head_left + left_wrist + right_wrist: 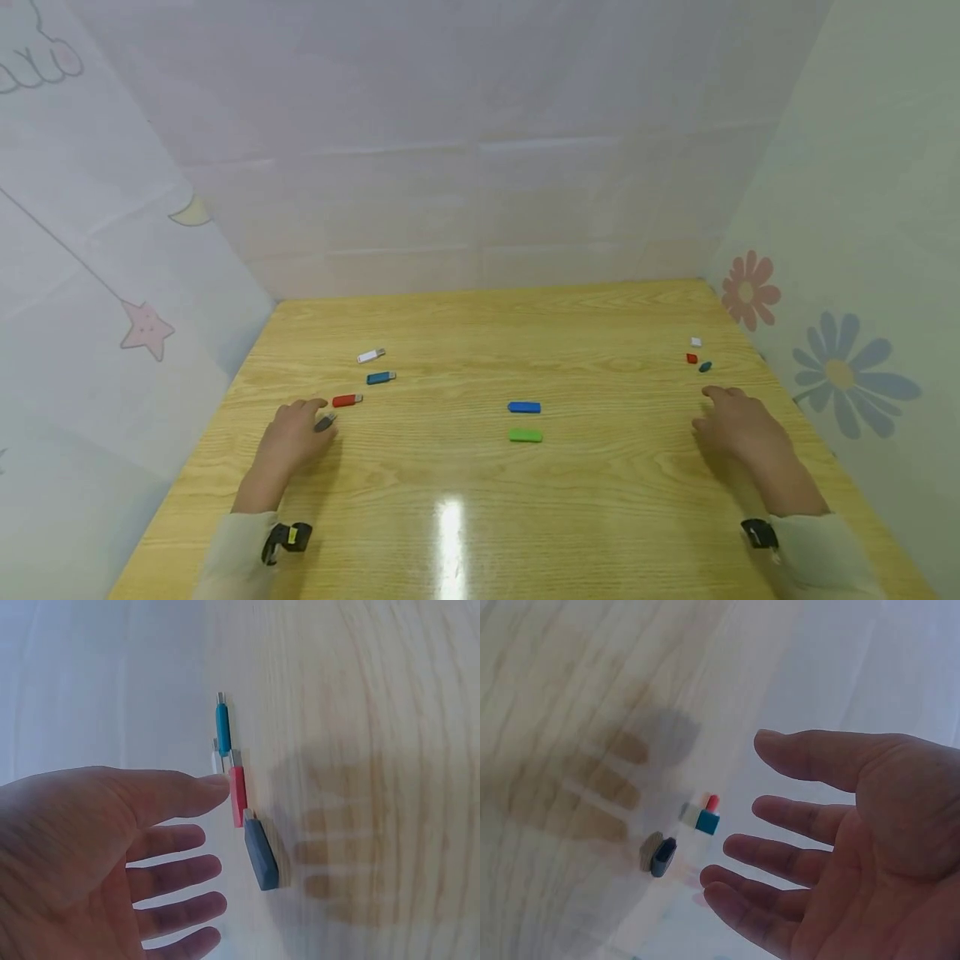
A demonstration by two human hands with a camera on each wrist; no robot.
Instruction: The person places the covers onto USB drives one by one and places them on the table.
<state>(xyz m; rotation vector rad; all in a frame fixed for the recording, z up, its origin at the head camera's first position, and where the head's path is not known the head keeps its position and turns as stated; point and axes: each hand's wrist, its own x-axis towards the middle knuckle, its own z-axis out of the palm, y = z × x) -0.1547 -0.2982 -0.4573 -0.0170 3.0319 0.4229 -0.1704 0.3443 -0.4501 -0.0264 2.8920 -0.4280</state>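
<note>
Wood-grain table carried, at left, white stick, teal stick, red stick, grey stick; mid-table lay bright blue stick, green stick; at right, white cap, red cap, teal cap, dark cap.

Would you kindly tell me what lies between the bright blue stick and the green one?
Only bare wooden tabletop separates the bright blue stick from the green stick, as the head view shows.

We see a wooden table between pale, creased walls with a pink star, a moon and big flowers. Maybe it is a corner in a home; we see too little.
</note>
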